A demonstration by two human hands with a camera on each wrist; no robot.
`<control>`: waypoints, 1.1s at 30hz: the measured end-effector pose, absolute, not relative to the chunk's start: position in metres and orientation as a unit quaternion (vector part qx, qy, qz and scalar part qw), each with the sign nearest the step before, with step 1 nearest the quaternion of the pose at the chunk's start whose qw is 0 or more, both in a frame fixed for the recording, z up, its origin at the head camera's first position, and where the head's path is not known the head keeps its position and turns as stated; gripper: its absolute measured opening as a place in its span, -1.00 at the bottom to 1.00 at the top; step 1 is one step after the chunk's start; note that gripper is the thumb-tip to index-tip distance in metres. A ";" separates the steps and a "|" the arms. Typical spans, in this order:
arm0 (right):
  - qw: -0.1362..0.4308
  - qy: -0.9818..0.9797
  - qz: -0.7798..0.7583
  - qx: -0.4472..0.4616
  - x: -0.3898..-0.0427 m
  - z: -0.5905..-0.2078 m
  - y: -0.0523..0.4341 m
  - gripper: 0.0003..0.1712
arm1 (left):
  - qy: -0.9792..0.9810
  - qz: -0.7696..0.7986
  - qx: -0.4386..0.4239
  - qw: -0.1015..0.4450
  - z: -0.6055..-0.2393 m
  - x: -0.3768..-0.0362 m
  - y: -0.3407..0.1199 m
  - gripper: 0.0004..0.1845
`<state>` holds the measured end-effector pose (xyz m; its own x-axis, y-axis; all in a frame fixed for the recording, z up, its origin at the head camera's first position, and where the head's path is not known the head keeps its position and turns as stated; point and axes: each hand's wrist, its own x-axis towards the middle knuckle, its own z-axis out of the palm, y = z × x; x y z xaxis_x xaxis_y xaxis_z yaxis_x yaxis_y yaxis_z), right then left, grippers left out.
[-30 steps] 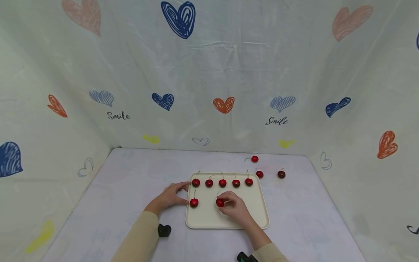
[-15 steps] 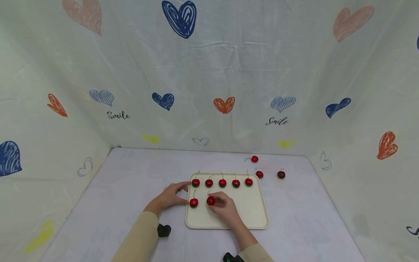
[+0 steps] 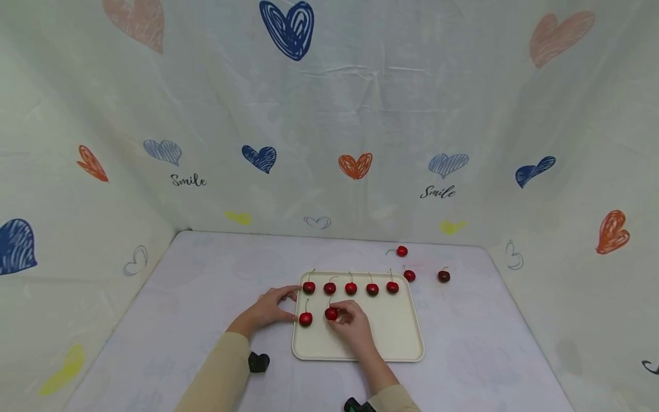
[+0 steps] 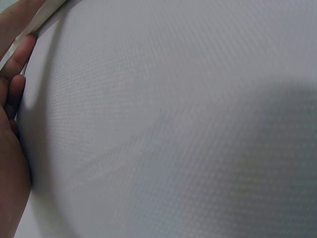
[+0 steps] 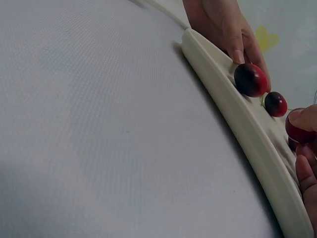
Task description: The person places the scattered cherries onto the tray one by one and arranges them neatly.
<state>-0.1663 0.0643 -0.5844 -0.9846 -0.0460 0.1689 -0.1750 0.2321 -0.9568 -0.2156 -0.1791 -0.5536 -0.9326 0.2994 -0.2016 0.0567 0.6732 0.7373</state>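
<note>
My right hand [image 3: 353,327] pinches a red cherry [image 3: 331,313] between thumb and fingers, its stem pointing up, over the cream tray [image 3: 396,340]. In the right wrist view the held cherry [image 5: 298,128] is partly covered by the thumb. Five cherries with stems stand in a row along the tray's far side, the leftmost cherry [image 3: 309,288] near the corner. Below it, a single cherry [image 3: 306,319] lies to the left of the held one. My left hand [image 3: 266,311] touches the tray's left rim with thumb and forefinger spread apart; only part of this hand [image 4: 12,99] shows in the left wrist view.
Three loose cherries lie on the table beyond the tray: a bright cherry [image 3: 401,251] at the back, a cherry [image 3: 409,275] by the tray's corner, and a dark cherry [image 3: 444,276] farther right. A heart-printed curtain [image 3: 381,114] encloses the white table [image 3: 479,343].
My right hand has carried the cherry left across the tray, then slightly toward the far row. The left hand stays at the rim. The head view has shifted slightly.
</note>
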 end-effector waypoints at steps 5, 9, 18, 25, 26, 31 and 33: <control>0.055 -0.799 0.596 0.065 -0.164 -0.584 0.064 -0.66 | 0.901 0.392 0.106 0.151 -0.553 -0.215 -0.180 -0.22; 0.046 -0.802 0.594 0.055 -0.164 -0.585 0.064 -0.65 | 0.903 0.388 0.107 0.151 -0.556 -0.216 -0.180 -0.21; 0.041 -0.816 0.575 0.051 -0.163 -0.581 0.063 -0.66 | 0.903 0.389 0.102 0.152 -0.555 -0.218 -0.180 -0.20; 0.073 -0.819 0.565 0.068 -0.163 -0.582 0.063 -0.66 | 0.902 0.390 0.106 0.150 -0.553 -0.217 -0.181 -0.20; 0.074 -0.820 0.564 0.067 -0.163 -0.582 0.063 -0.67 | 0.902 0.390 0.108 0.149 -0.553 -0.217 -0.181 -0.20; 0.107 -0.823 0.549 0.099 -0.163 -0.587 0.063 -0.68 | 0.900 0.394 0.112 0.146 -0.554 -0.217 -0.181 -0.20; 0.115 -0.824 0.544 0.108 -0.163 -0.588 0.063 -0.68 | 0.900 0.395 0.111 0.147 -0.554 -0.217 -0.182 -0.20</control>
